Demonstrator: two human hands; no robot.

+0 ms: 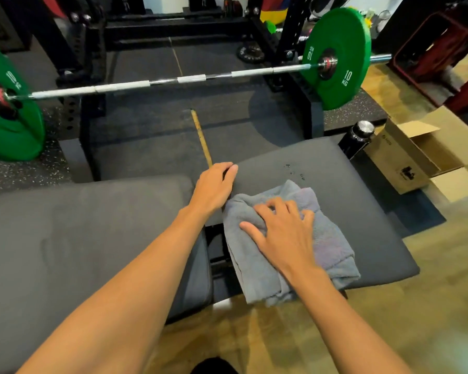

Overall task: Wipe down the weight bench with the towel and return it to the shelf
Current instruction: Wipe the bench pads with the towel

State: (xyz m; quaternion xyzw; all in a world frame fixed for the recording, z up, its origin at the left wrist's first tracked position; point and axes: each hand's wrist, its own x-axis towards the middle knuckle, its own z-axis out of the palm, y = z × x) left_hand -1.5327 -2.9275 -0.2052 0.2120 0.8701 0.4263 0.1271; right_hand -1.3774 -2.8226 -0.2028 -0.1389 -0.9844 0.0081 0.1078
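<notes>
A grey towel [333,247] lies bunched on the right pad of the black weight bench [362,190]. My right hand [284,233] presses flat on the towel with fingers spread. A few water drops [295,172] sit on the pad just beyond the towel. My left hand [215,186] rests on the near-left edge of that pad, fingers curled over the edge by the gap between the pads. The bench's longer pad [79,233] stretches to the left.
A barbell [173,79] with green 10 kg plates [338,58] rests on the black rack behind the bench. A black bottle [358,137] and an open cardboard box [414,155] stand on the floor at right. Wooden floor lies in front.
</notes>
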